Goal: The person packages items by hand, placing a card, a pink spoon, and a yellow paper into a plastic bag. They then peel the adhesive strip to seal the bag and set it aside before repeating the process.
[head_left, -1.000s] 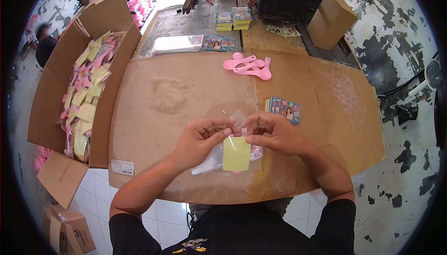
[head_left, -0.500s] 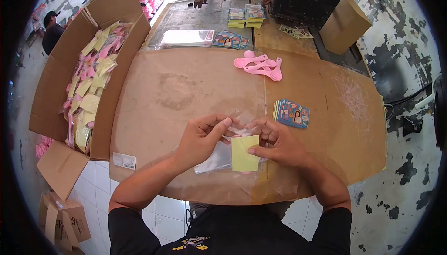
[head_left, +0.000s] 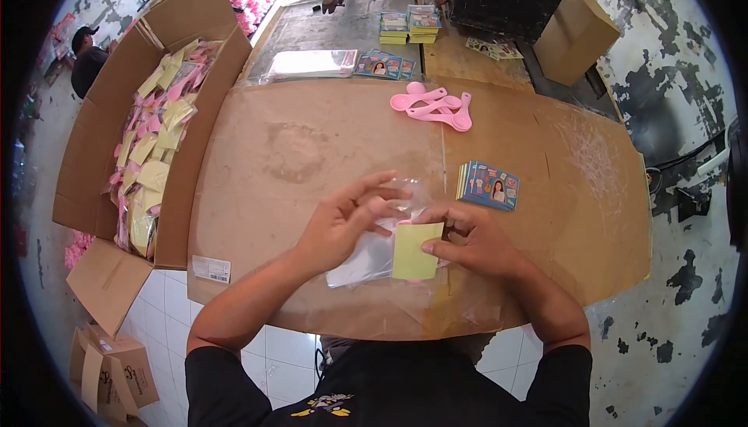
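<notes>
My right hand (head_left: 481,241) grips a pale yellow card (head_left: 416,254), thumb on its front and fingers behind. Bits of pink show at the card's top and bottom edges, mostly hidden. A clear plastic bag (head_left: 414,190) sticks up behind it, between my hands. My left hand (head_left: 336,231) is beside the card with its fingers apart, close to the clear film, and nothing shows in its grasp. Below lie flat clear plastic bags (head_left: 360,262) on the cardboard. To the right sits a fanned stack of blue printed cards (head_left: 492,187). Pink spoons (head_left: 436,106) lie farther back.
On the left stands a large open carton (head_left: 175,209) full of packed pink spoons with yellow cards. Behind the cardboard sheet (head_left: 288,146) are a pile of clear bags (head_left: 312,64) and card stacks (head_left: 423,26). A person (head_left: 88,61) is at the far left.
My left hand's fingers have loosened from their pinch at the clear film and spread apart. The yellow card in my right hand has shifted slightly right and up.
</notes>
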`<move>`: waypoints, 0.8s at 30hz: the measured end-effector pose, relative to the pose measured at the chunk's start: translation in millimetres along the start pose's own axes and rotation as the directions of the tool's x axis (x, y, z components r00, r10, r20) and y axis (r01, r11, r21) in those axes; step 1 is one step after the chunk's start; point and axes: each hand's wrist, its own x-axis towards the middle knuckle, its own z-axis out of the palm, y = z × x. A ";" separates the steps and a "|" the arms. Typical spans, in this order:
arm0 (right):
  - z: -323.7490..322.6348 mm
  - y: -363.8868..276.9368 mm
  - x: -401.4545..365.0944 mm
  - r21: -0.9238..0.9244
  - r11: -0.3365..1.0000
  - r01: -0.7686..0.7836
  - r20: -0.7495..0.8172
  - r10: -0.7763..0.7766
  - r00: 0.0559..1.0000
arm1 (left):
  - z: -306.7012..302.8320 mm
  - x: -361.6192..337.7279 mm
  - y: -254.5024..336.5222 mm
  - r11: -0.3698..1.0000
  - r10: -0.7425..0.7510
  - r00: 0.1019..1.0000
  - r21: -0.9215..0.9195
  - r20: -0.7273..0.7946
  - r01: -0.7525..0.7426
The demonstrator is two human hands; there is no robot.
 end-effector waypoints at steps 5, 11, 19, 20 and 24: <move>0.4 6.7 -1.8 0.045 0.999 0.007 -0.060 -0.005 0.998 | -7.2 -1.3 -19.9 0.983 -0.116 0.982 0.158 0.151 0.092; -0.7 7.8 1.8 0.157 0.987 0.041 -0.156 -0.017 0.988 | -6.0 -2.4 -20.5 0.983 -0.092 0.989 0.171 0.118 0.071; -5.0 11.7 0.6 0.243 0.970 0.006 -0.177 0.038 0.984 | -4.3 -3.5 -19.1 0.975 -0.081 0.996 0.210 0.028 0.073; -6.7 14.1 0.5 0.254 0.967 0.024 -0.167 0.019 0.986 | -5.3 -3.5 -18.3 0.972 -0.090 0.996 0.218 0.025 0.082; -10.1 19.3 3.7 0.219 0.969 0.114 -0.160 -0.080 0.984 | -5.4 -1.5 -17.0 0.983 -0.024 0.999 0.186 0.042 0.015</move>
